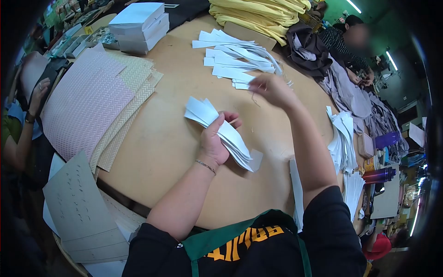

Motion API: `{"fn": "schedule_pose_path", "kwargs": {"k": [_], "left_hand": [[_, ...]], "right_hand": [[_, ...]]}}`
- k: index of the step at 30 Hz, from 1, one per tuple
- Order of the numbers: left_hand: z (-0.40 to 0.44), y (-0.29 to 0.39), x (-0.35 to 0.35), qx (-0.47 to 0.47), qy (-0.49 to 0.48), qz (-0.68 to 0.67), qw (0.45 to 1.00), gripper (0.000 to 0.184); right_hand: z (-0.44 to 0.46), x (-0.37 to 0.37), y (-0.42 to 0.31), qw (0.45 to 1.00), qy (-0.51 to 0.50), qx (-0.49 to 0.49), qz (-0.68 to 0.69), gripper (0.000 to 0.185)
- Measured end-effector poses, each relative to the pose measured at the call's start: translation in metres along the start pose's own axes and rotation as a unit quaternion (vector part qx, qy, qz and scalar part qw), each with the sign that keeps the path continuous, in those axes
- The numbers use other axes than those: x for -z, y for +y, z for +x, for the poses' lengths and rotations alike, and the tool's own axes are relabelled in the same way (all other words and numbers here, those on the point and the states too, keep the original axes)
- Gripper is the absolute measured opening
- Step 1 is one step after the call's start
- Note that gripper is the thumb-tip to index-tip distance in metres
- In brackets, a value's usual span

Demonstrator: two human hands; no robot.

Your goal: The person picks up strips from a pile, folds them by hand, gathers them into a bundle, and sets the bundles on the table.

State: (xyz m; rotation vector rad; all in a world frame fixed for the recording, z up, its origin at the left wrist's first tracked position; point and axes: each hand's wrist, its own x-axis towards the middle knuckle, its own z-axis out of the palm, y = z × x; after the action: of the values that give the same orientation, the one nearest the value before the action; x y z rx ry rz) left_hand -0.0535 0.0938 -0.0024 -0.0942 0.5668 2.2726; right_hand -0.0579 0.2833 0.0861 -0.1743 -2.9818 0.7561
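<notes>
My left hand (216, 141) is closed around a bundle of white strips (233, 141), held slantwise over the table; the strips fan out at the upper end and curve down at the lower one. They look like cut fabric or paper; I cannot tell which. Farther forward, my right hand (273, 90) is by the near end of several piles of white strips (242, 57). Its fingers are drawn together, and a thin thread-like line hangs below them. Whatever sits between those fingertips is hidden.
Patterned sheets (87, 92) lie at the left, with a white paper stack (138, 27) behind. Folded yellow cloth (258, 16) rests at the back. More white strips (341, 138) and a purple bottle (378, 175) are at the right. A person (350, 51) works beyond the grey cloth.
</notes>
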Motion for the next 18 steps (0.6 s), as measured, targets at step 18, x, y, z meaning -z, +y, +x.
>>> {"fn": "schedule_pose_path", "kwargs": {"k": [18], "left_hand": [[-0.003, 0.007, -0.008, 0.034, 0.031, 0.074, 0.996, 0.024]], "right_hand": [[0.042, -0.024, 0.077, 0.991, 0.067, -0.035, -0.112, 0.039]]}}
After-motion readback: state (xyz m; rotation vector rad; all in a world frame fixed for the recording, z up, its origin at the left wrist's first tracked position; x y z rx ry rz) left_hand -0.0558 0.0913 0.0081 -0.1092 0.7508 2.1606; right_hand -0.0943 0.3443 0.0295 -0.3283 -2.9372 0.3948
